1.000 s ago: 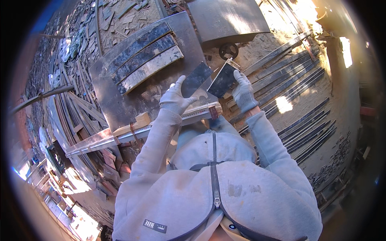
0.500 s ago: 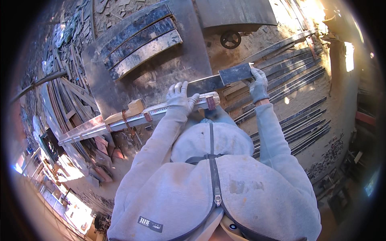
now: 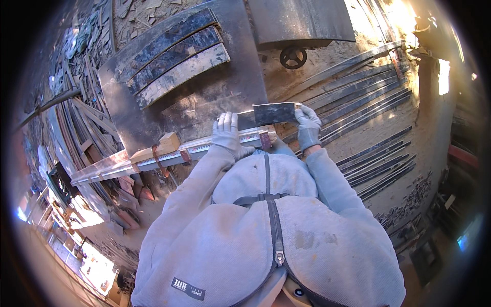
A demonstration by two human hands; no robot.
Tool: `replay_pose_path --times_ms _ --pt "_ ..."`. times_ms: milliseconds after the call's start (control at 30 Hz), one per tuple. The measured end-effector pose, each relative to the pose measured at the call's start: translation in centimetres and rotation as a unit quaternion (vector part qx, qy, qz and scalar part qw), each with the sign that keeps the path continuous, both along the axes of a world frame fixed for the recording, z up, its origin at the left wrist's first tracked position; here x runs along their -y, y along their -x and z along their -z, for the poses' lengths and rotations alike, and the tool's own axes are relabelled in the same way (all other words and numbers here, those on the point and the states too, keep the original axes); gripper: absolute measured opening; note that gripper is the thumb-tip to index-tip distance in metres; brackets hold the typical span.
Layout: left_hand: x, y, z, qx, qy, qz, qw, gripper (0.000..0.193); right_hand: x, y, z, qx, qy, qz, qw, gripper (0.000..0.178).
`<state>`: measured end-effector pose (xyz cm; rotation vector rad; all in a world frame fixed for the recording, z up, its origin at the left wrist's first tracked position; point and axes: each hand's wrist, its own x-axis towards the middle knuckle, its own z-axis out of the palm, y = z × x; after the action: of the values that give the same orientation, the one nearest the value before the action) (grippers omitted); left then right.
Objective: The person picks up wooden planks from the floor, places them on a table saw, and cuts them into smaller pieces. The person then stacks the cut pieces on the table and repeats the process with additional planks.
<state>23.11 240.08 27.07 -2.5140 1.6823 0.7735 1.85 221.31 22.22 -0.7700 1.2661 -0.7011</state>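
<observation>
My gloved right hand (image 3: 308, 127) pinches the right end of a small dark rectangular board (image 3: 274, 113). That piece is tilted, with its thin pale edge facing up. Just left of it, part of another dark board (image 3: 246, 119) shows on the metal table. My gloved left hand (image 3: 226, 135) lies with fingers stretched flat over this board's left part, its thumb side by the long rail with a tape scale (image 3: 249, 137). A small wooden block (image 3: 169, 143) sits at the rail, left of my left hand.
Three long dark-faced boards (image 3: 179, 56) lie on the metal table (image 3: 240, 66). Beyond it are another metal surface (image 3: 302, 20) and a handwheel (image 3: 293, 58). Long dark strips (image 3: 358, 110) lie on the ground at right; wood scraps (image 3: 82, 123) are heaped at left.
My right hand has moved left and nearer my body, bringing the small dark board closer to my left hand and tilting it. My left hand stays at the rail.
</observation>
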Motion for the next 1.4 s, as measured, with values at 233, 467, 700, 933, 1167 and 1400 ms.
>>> replay_pose_path --times_ms 233,467,700,933,1167,1400 --pt "0.9 0.2 -0.4 -0.010 -0.040 -0.011 0.999 0.152 -2.7 -3.6 0.2 -0.327 0.270 -0.237 0.874 0.023" --pt "3.6 0.2 -1.7 0.021 -0.165 0.033 0.985 0.144 -2.2 -4.9 -1.8 -0.450 0.263 -0.317 0.792 0.024" --pt "2.9 0.6 -1.4 0.000 -0.093 -0.012 0.996 0.134 -4.6 -0.1 -4.6 -0.443 0.087 -0.392 0.801 0.062" --pt "1.1 2.0 -0.9 0.076 -0.022 -0.004 0.997 0.130 -14.3 -1.9 -3.3 -0.121 -0.164 -0.364 0.909 0.070" --pt "-1.0 2.9 0.4 0.086 0.044 0.008 0.995 0.129 -18.2 -2.5 -0.4 -0.198 -0.068 -0.280 0.937 0.067" --pt "-2.9 3.4 1.0 0.093 0.031 0.010 0.995 0.133 -20.1 -3.1 -0.2 -0.224 -0.035 -0.257 0.940 0.073"
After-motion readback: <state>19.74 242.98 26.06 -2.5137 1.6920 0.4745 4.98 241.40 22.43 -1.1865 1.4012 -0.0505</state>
